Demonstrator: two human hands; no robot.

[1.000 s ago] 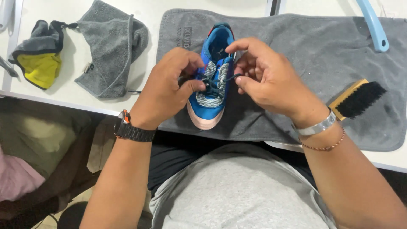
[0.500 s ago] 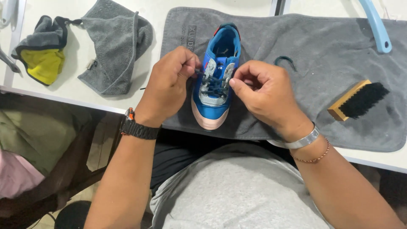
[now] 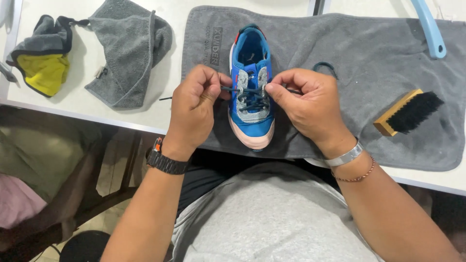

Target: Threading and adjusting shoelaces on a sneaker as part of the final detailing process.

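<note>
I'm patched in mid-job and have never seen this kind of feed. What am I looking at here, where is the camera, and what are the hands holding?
No machine here: the camera is worn on a person's head and looks down at their bare hands. A small blue shoe stands on a grey towel on a white table. The left hand and right hand each pinch an end of its dark lace, pulled out to either side. A wooden brush lies to the right; a folded grey cloth and a grey-and-yellow cloth lie to the left.

Small blue sneaker [image 3: 251, 80] upright, dark lace [image 3: 252, 91] taut.
</note>
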